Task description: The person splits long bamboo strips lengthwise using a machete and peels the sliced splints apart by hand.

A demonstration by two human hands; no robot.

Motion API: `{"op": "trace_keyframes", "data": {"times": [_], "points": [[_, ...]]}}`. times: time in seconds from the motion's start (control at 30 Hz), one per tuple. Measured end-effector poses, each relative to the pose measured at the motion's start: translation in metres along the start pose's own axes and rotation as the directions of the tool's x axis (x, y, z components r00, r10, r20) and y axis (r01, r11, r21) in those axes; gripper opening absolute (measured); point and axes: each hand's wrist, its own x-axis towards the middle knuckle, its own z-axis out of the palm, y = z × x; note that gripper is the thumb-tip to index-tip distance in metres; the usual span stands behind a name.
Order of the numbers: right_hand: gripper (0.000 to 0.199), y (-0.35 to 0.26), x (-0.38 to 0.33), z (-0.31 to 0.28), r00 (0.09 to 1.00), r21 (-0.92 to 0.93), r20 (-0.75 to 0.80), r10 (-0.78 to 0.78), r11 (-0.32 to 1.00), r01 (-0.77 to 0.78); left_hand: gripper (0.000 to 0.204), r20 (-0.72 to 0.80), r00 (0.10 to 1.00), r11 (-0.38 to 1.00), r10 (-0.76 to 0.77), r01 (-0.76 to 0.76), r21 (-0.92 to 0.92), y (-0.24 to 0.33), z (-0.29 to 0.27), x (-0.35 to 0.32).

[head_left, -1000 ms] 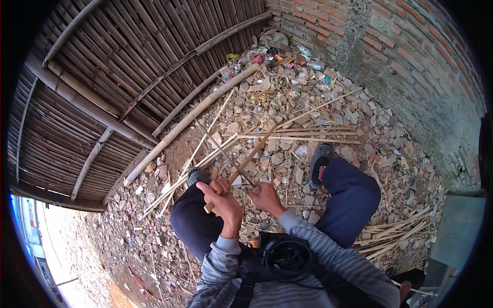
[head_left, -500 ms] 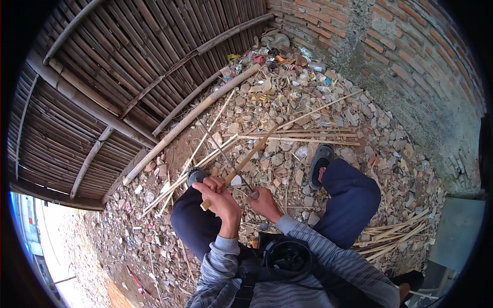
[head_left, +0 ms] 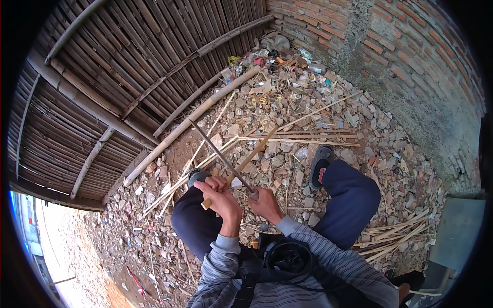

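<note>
Since the earlier frame, a dark blade (head_left: 218, 152) rose over the strip. Left hand (head_left: 220, 195) gripped the bamboo strip (head_left: 245, 160) above the knee; right hand (head_left: 264, 203) held the blade's handle. Splitting seemed only begun; most of the strip looked whole.

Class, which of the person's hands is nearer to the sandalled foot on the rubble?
Right. The right hand is closer to the sandalled foot; the left hand sits farther away.
</note>
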Motion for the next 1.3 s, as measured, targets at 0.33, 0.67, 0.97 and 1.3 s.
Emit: {"op": "trace_keyframes", "data": {"times": [0.33, 0.67, 0.97, 1.3], "points": [[0.027, 0.018, 0.008, -0.004, 0.989, -0.009, 0.046, 0.137, 0.991, -0.137, 0.059, 0.008, 1.000, 1.000, 0.011, -0.011, -0.012, -0.001, 0.006, -0.004], [0.027, 0.020, 0.012, -0.014, 0.971, 0.140, 0.148, 0.189, 0.968, -0.209, 0.057, 0.018, 1.000, 0.999, 0.011, -0.010, -0.046, -0.002, 0.001, -0.001], [0.027, -0.004, 0.010, -0.023, 0.984, 0.119, 0.170, 0.054, 0.990, -0.075, 0.061, 0.159, 0.987, 0.999, 0.011, -0.018, 0.039, -0.001, -0.002, -0.002], [0.027, -0.007, 0.011, -0.027, 0.965, 0.010, 0.249, 0.080, 0.996, -0.085, 0.062, 0.216, 0.976, 0.997, -0.005, -0.011, 0.072, -0.003, -0.007, -0.003]]}}
